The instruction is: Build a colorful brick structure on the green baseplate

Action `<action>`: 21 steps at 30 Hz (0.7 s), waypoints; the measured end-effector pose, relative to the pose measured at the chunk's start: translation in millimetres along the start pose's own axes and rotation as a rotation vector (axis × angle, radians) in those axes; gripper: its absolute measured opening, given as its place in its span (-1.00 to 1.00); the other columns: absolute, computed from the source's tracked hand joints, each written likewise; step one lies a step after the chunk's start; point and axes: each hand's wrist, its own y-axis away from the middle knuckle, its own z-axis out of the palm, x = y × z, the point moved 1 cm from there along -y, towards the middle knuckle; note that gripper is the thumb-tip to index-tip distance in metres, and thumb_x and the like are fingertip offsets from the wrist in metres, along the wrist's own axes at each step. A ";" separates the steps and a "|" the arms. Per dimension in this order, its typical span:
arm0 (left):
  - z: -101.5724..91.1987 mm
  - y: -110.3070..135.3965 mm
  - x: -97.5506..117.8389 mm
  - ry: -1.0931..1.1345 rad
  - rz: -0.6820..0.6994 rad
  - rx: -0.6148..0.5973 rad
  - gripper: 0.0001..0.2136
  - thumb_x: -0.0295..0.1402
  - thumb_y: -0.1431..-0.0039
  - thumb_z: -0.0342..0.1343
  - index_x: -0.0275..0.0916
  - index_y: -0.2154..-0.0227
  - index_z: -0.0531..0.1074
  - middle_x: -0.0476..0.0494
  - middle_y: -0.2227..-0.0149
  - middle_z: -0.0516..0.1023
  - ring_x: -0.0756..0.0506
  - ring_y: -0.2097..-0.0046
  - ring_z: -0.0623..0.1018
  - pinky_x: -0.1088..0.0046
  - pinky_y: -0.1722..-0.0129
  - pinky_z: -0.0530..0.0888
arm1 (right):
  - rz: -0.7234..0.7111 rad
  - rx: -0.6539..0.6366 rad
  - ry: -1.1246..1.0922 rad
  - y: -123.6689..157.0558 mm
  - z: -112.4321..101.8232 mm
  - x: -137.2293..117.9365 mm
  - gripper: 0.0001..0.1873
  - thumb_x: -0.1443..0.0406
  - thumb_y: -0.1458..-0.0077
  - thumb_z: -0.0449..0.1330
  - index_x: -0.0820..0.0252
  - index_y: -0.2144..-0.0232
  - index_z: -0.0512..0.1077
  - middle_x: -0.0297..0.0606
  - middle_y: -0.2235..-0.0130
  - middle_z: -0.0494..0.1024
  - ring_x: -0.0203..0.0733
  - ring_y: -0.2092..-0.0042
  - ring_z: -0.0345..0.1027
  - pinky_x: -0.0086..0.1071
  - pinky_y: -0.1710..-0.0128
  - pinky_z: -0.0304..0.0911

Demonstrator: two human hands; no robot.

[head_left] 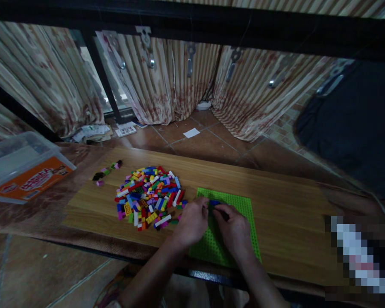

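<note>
A bright green studded baseplate [227, 252] lies on the wooden board, under both my hands. Near its far edge is a blue toy brick [215, 202], partly covered by my fingers. My left hand [192, 220] is closed over the plate's left side, its fingertips pinched just left of the blue brick; what they hold is hidden. From the right, my right hand [235, 226] bends over the plate with thumb and forefinger drawn together close to the blue brick. Whatever sits in that pinch is too dark to name. Left of the plate spreads a pile of mixed coloured toy bricks [150, 194].
A clear plastic box [32, 171] with an orange label stands at the far left. Several small dark, green and pink pieces [107, 171] lie near the wooden board's [291, 218] left end. Beyond it are curtains [176, 85] and a white paper [191, 133] on the tiled floor.
</note>
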 end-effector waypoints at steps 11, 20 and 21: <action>7.6 -2.0 -5.1 0.024 0.006 0.041 -0.67 -0.55 -0.13 0.01 -0.22 0.06 0.47 -0.11 0.17 0.61 -0.06 0.14 0.59 0.45 0.04 0.46 | 0.111 0.000 0.053 -1.6 1.4 -3.5 -0.78 0.19 -0.08 0.10 0.10 0.34 0.52 -0.26 0.30 0.61 -0.11 0.34 0.46 -0.28 0.31 0.24; 16.5 -8.0 -9.5 0.006 -0.001 0.102 -0.63 -0.53 -0.09 0.06 -0.20 0.02 0.45 -0.10 0.23 0.63 -0.07 0.20 0.59 0.44 0.10 0.47 | 0.200 -0.018 0.066 -3.8 2.7 -4.8 -0.78 0.17 -0.06 0.10 0.09 0.35 0.52 -0.27 0.41 0.62 -0.10 0.41 0.45 -0.31 0.39 0.19; 17.4 -9.2 -9.5 0.006 -0.002 0.110 -0.62 -0.53 -0.08 0.06 -0.21 0.02 0.45 -0.10 0.24 0.63 -0.07 0.20 0.59 0.44 0.10 0.47 | 0.204 -0.020 0.059 -3.9 2.8 -4.7 -0.78 0.17 -0.06 0.11 0.09 0.35 0.52 -0.27 0.41 0.62 -0.10 0.41 0.45 -0.31 0.39 0.19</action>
